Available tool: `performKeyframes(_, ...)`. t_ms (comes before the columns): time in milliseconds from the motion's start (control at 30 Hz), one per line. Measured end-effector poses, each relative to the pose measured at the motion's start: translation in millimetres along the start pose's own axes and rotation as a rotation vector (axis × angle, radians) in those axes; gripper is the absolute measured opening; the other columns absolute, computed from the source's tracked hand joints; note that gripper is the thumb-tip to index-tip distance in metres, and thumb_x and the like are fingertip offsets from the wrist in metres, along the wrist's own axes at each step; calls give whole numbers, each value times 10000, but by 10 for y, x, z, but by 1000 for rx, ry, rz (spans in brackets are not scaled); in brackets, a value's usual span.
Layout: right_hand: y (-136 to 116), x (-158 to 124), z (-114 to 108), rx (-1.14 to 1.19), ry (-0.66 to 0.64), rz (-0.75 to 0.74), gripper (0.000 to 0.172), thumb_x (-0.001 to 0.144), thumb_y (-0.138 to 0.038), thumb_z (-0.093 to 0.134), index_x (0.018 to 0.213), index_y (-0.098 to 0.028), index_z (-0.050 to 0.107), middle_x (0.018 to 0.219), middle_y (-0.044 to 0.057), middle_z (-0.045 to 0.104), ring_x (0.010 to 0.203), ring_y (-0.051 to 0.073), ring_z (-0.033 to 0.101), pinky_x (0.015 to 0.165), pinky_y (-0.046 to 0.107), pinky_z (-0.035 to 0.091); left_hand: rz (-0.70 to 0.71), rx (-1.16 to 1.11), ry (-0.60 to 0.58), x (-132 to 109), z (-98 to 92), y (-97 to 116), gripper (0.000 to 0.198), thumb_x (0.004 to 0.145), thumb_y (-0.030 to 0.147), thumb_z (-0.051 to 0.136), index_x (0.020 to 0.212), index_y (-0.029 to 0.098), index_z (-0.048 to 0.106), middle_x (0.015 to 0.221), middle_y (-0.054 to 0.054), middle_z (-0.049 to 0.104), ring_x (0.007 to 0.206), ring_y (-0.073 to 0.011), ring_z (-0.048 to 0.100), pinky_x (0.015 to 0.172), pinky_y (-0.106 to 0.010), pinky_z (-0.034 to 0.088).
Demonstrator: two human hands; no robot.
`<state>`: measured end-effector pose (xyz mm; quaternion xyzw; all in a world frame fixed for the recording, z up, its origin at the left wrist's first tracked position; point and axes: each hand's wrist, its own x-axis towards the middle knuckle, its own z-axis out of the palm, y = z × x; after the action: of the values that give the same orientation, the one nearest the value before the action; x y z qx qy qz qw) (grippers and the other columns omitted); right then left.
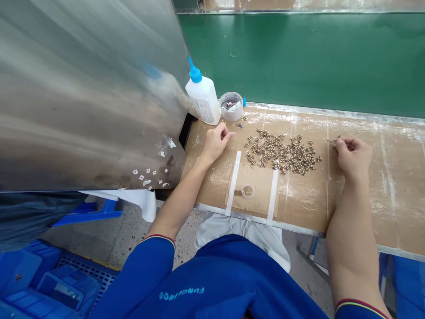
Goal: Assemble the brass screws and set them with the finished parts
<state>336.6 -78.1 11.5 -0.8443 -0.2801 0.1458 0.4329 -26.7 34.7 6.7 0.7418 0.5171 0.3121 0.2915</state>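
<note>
A clear dish (248,196) sits nearest, at 7 o'clock from the loose pile of small metal parts (300,156) on the cardboard (302,204). The right hand (354,157), at 3, pinches a tiny thin piece. The left hand (215,141), at 9, is curled narrow; whether it grips anything I cannot tell. Most parts look yet to be handled; whether the few apart at 10 are finished is unclear. Beyond those, a tape roll (232,116) and bottle (204,99) crowd the left hand; a green surface (315,57) spans 12.
</note>
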Motion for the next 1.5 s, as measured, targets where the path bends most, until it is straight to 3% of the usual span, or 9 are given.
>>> performKeyframes(267,3,-10,18,20,25,-4,148,771,-79,605,695,-205,596,626,-1,590,686,186,612,802,339,526,-37,-399,-287,30,308,158,176,778,150,721,793,176,548,693,19,626,606,-92,564,601,-231,479)
performKeyframes(467,-9,22,8,18,101,-29,145,783,-89,573,704,-210,566,685,16,597,691,178,618,812,354,534,-81,-535,-385,-142,266,121,159,721,129,696,852,137,608,762,-1,643,671,-92,625,626,-220,544)
performKeyframes(600,-279,-315,-55,92,229,-275,98,891,-177,509,829,-208,579,741,37,608,672,161,620,720,328,526,-100,-615,-471,-176,246,138,134,767,170,713,830,135,601,729,-4,658,632,-90,642,622,-216,555)
performKeyframes(667,-439,-625,-46,178,29,-444,154,943,-322,535,908,-204,629,761,45,639,621,153,593,627,312,504,-94,-661,-508,-168,269,151,135,786,179,725,810,133,600,686,1,659,601,-85,644,611,-205,552)
performKeyframes(767,-569,-1061,45,141,-709,-611,237,949,-457,628,972,-230,695,840,51,723,723,183,675,654,316,544,-116,-750,-609,-168,305,164,185,791,208,770,817,126,606,662,-7,680,584,-93,665,608,-206,561)
performKeyframes(800,-572,-1161,91,114,-868,-642,256,946,-479,649,990,-234,707,841,49,732,719,185,676,649,316,546,-134,-777,-665,-174,311,166,220,786,227,793,825,125,603,668,-14,692,576,-97,671,602,-208,566)
performKeyframes(867,-528,-1281,194,59,-1040,-678,295,925,-499,703,1044,-229,717,863,52,742,703,184,668,631,312,541,-171,-815,-771,-189,312,164,298,760,258,842,844,126,588,680,-24,714,556,-106,681,582,-210,573)
performKeyframes(1100,-359,-1388,444,107,-1277,-615,325,915,-501,747,1006,-190,730,781,27,711,622,143,616,546,266,492,-246,-858,-857,-199,285,136,402,669,292,930,811,109,602,701,-48,740,595,-121,720,590,-196,590)
performKeyframes(1500,-290,-1515,561,210,-1084,-988,202,1023,-363,626,949,-257,780,930,52,725,852,198,673,764,364,551,-173,-879,-880,-189,293,104,404,706,373,918,877,111,663,731,-53,745,612,-123,706,621,-224,599)
